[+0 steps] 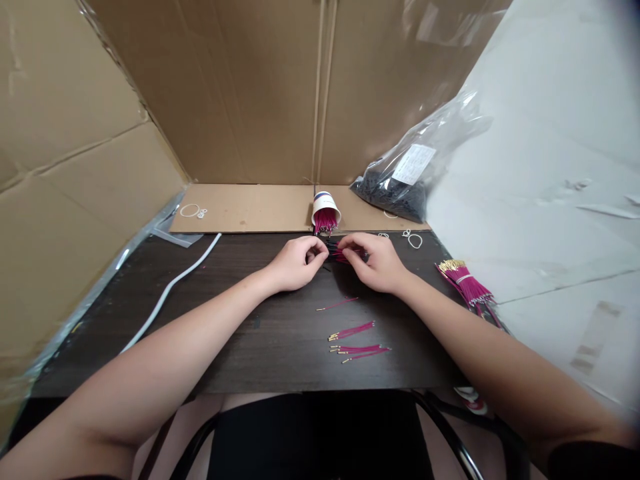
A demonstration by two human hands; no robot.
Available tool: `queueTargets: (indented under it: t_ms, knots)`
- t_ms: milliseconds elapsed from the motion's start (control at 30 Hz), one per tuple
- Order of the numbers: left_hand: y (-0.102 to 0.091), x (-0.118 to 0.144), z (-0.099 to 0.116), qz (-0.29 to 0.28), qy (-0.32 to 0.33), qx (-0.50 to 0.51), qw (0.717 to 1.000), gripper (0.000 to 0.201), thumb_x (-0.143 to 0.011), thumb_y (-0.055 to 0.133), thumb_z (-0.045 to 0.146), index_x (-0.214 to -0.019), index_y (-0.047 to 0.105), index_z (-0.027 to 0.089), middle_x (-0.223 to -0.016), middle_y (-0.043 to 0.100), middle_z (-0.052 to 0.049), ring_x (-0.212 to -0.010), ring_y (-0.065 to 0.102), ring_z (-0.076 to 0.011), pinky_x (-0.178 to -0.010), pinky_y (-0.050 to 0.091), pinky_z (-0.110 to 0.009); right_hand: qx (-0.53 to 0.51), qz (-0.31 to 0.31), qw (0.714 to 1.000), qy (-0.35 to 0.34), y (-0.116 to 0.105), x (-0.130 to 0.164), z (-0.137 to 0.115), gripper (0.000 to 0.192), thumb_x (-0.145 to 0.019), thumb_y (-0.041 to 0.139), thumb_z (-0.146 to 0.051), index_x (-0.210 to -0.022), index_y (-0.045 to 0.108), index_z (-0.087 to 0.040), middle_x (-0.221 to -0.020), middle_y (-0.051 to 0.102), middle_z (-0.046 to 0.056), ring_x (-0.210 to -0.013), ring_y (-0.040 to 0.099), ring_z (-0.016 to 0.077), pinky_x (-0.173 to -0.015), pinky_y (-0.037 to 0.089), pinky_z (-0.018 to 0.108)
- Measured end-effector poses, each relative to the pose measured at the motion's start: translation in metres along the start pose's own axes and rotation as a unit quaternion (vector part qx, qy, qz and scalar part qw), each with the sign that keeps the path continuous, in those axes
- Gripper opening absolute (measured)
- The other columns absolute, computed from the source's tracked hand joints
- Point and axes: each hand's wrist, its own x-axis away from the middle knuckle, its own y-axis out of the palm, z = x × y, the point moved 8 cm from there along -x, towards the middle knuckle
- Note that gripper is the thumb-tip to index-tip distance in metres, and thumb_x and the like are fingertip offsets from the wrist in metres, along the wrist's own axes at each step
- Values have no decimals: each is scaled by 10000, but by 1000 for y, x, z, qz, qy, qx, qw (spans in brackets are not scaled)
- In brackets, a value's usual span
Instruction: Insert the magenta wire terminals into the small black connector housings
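Observation:
Near the back of the dark table, my left hand (300, 263) is closed in a pinch. What its fingertips hold is too small to make out. Facing it, my right hand (373, 262) is closed with thumb and fingers around a magenta wire, partly hidden by the fingers. Between the two hands lie several magenta wires with black ends (334, 251). A white paper cup (326, 200) lies tipped just behind, its mouth toward me, full of magenta wires (326, 220). Closer to me, a single magenta wire (338, 304) and small groups of gold-tipped wires (357, 350) rest on the table.
A clear bag of small black parts (393, 190) leans at the back right. A banded bundle of magenta wires (467, 283) sits at the right edge. A pale tube (173, 283) curves along the left. Rubber bands (413, 240) lie about; cardboard walls (240, 87) enclose the table.

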Motion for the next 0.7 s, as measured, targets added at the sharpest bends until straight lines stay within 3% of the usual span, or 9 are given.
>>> queueTargets:
  t_ms: [700]
  knots:
    - [1, 0, -3, -2, -11, 8, 1000, 186, -994, 668, 311, -997, 742, 140, -880, 712, -59, -703, 562, -146, -675, 436, -312, 5, -6, 1000, -12, 1, 0, 0, 139, -1078, 594, -204, -1083, 724, -156, -938, 708, 39, -773, 633, 159, -733, 498, 298]
